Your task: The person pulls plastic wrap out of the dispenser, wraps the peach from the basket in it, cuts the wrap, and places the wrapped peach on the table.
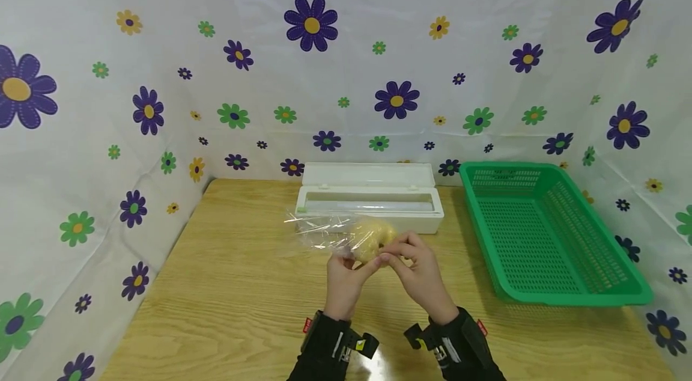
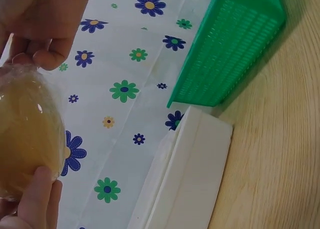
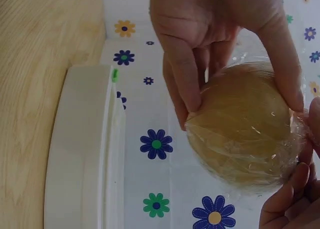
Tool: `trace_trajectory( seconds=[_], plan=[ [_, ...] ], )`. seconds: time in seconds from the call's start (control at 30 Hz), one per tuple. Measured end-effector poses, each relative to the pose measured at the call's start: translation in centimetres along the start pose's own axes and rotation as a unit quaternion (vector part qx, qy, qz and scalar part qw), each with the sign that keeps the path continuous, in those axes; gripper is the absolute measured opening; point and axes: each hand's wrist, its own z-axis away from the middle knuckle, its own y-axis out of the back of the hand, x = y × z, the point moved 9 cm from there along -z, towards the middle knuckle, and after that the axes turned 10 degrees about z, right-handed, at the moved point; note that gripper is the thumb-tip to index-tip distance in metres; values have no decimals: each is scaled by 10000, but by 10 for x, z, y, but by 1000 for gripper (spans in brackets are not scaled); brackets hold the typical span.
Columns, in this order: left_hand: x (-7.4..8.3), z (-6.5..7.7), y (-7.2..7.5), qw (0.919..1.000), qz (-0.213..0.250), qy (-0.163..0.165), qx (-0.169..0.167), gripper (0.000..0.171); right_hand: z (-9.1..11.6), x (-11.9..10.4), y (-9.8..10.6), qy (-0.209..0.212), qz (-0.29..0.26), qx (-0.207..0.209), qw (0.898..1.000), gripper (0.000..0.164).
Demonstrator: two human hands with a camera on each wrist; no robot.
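Note:
A round yellow fruit (image 1: pixel 373 237) is wrapped in clear cling film (image 1: pixel 324 231), held above the table. A loose, crinkled length of the film stretches left from it. My left hand (image 1: pixel 343 288) grips the fruit from below and the side, its fingers and thumb spread on the wrapped surface in the right wrist view. My right hand (image 1: pixel 418 273) pinches film at the fruit's near right edge, thumb and forefinger together. In the right wrist view, film lies tight and wrinkled over the fruit (image 3: pixel 240 124). The fruit's exact kind cannot be told.
Behind the hands a white cling film dispenser (image 1: pixel 373 225) stands with its lid raised and a roll inside. A green plastic basket (image 1: pixel 573 298) sits at the right of the wooden table (image 1: pixel 216 297). Flower-patterned sheeting (image 1: pixel 346 68) surrounds the table's back and sides.

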Motion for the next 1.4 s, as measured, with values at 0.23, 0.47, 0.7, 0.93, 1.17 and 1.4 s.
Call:
trace_trajectory(
  seconds=[0.23,0.47,0.7,0.93,1.17,1.4],
  plan=[
    [1,-1,0,9987,-436,213,-171,51,2,27,-8,99,45,-19,9999,22],
    [8,-1,-9,9847,-1281,367,-1120,53,6,57,-29,-1366,-1270,-1652,9685,68],
    [11,1,-21,9632,-1526,622,-2122,65,18,73,-40,-1775,-1454,-2230,9474,72],
    [18,2,-27,9755,-39,345,-2172,85,21,82,-21,-2635,-2003,-514,9422,54],
    [5,7,-45,9799,-454,229,-1927,100,20,80,-25,-2955,-2810,370,9123,44],
    [24,4,-54,9716,-1557,-1015,-1465,69,19,78,-32,-2919,-2846,456,9120,42]
  ],
)
